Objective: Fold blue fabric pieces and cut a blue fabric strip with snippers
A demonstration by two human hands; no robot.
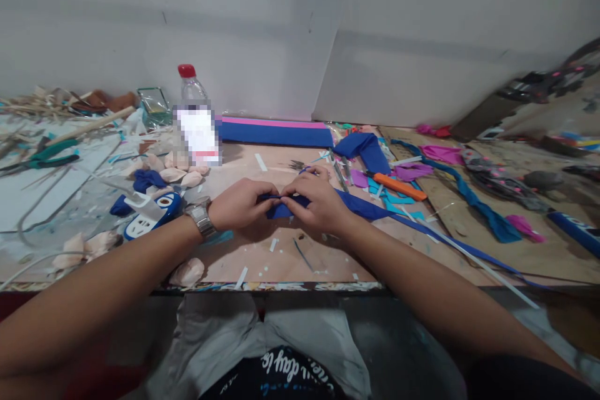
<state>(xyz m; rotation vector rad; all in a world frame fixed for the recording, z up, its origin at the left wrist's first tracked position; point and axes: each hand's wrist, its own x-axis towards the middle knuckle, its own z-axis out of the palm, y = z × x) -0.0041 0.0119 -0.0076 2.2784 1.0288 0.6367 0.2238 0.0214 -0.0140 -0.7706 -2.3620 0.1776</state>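
Note:
Both of my hands meet at the middle of the wooden worktable (pixel 262 256). My left hand (pixel 241 203), with a metal watch on its wrist, is closed and pinches one end of a dark blue fabric strip (pixel 365 206). My right hand (pixel 319 200) is closed on the same strip right beside it, fingers curled over the folded part. The rest of the strip trails off to the right across the table toward its front edge.
A clear water bottle (pixel 192 119) with a red cap stands behind my left hand. Peach fabric petals (pixel 180 175), a blue-white tool (pixel 152 212), green pliers (pixel 49 153), an orange cutter (pixel 398 186), a blue-pink foam block (pixel 276 130) and coloured fabric scraps (pixel 440 153) lie around.

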